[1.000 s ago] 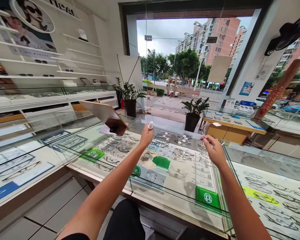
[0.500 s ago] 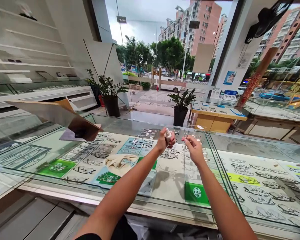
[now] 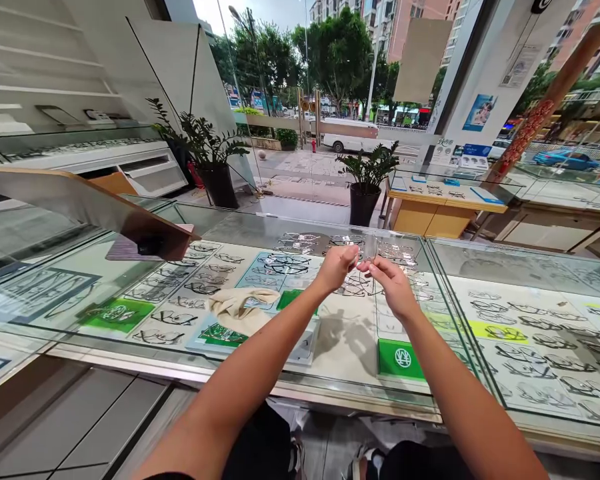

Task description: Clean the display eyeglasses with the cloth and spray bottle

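Observation:
My left hand (image 3: 337, 268) is closed in front of me above the glass counter (image 3: 350, 373), thumb uppermost. A small white spray bottle showed in this fist in the earlier view; now my fingers hide it. Close beside it, almost fingertip to fingertip, my right hand (image 3: 391, 285) pinches a thin-framed pair of glasses (image 3: 373, 285), hard to make out against the frames on show beneath. A crumpled cream cloth (image 3: 240, 308) lies on the counter to the left of my hands.
Rows of eyeglass frames (image 3: 550, 340) are laid out in the showcase. Green cards (image 3: 403, 359) lie near its front edge. A tilted wooden-edged panel (image 3: 90, 203) stands at the left. Potted plants (image 3: 364, 200) stand beyond the counter, before the window.
My left hand has moved right and turned, meeting the right hand, and the bottle's white top is out of sight. The view has tipped downward, showing my feet.

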Demonstrator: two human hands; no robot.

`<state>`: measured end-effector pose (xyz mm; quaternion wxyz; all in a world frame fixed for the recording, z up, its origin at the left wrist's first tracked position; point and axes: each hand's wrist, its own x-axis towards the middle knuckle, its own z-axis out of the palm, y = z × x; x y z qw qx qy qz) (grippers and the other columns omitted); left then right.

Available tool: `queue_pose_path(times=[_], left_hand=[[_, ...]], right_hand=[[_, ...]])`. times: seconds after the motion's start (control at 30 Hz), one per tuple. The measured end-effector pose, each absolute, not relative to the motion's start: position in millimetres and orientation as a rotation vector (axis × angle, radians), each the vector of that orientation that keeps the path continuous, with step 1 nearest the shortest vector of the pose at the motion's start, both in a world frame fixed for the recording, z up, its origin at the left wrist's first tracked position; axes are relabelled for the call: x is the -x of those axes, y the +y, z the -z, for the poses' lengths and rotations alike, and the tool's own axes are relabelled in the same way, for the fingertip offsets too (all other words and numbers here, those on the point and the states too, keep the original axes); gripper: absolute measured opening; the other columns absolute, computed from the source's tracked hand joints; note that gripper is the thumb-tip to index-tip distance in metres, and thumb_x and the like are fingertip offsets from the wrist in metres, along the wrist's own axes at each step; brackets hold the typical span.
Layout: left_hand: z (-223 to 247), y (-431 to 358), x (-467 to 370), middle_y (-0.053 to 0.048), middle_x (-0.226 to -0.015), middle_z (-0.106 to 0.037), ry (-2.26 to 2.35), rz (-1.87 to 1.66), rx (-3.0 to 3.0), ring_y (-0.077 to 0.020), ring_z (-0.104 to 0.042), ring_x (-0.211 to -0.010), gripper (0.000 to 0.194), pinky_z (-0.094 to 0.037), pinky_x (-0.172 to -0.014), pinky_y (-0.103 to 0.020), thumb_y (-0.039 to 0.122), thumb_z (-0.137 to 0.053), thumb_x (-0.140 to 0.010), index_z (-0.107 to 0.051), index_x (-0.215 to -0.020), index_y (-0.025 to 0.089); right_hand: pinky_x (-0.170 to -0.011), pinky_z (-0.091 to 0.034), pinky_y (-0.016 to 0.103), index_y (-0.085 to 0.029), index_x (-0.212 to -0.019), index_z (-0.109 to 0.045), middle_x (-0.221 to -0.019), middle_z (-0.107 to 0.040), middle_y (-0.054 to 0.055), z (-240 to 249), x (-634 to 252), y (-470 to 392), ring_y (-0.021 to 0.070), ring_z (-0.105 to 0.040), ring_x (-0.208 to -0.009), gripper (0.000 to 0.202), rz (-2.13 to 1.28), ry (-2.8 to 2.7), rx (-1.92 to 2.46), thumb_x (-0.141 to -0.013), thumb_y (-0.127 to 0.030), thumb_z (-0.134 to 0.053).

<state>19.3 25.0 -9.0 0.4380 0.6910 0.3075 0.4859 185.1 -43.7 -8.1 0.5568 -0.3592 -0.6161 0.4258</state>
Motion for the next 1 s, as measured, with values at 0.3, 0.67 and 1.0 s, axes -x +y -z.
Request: queue_pose_path(times=[0.3, 0.67, 1.0], left_hand=[[6, 20, -19, 0.001, -0.06, -0.045, 0.73, -1.184, -1.736, -0.0136, -0.041, -0.059, 0.065, -0.03, -0.058, -0.029, 0.076, -0.042, -0.093, -0.044, -0.061, 0.02], [6, 13, -23, 0.002, -0.061, -0.042, 0.831, -1.071, -1.969, -0.0145, -0.038, -0.062, 0.064, -0.027, -0.063, -0.031, 0.075, -0.043, -0.094, -0.041, -0.062, 0.02], [7, 9, -25, 0.002, -0.063, -0.039, 0.8, -0.912, -2.055, -0.0139, -0.035, -0.063, 0.061, -0.024, -0.062, -0.029, 0.073, -0.041, -0.096, -0.037, -0.066, 0.02]], right_hand=[[-0.094, -0.046, 0.037, -0.026, -0.091, -0.076, -0.101, -0.074, 0.004, 8, -183, -46, 0.0233, -0.063, -0.103, 0.024, -1.088, -1.478, 0.768, -0.098, -0.048, -0.067], [-0.089, -0.051, 0.032, -0.027, -0.088, -0.078, -0.107, -0.074, 0.004, -3, -199, -40, 0.02, -0.065, -0.103, 0.018, -1.184, -1.076, 0.717, -0.09, -0.045, -0.076], [-0.092, -0.053, 0.033, -0.027, -0.089, -0.077, -0.107, -0.075, 0.005, -8, -200, -42, 0.0221, -0.064, -0.107, 0.019, -1.177, -1.052, 0.719, -0.089, -0.046, -0.077]])
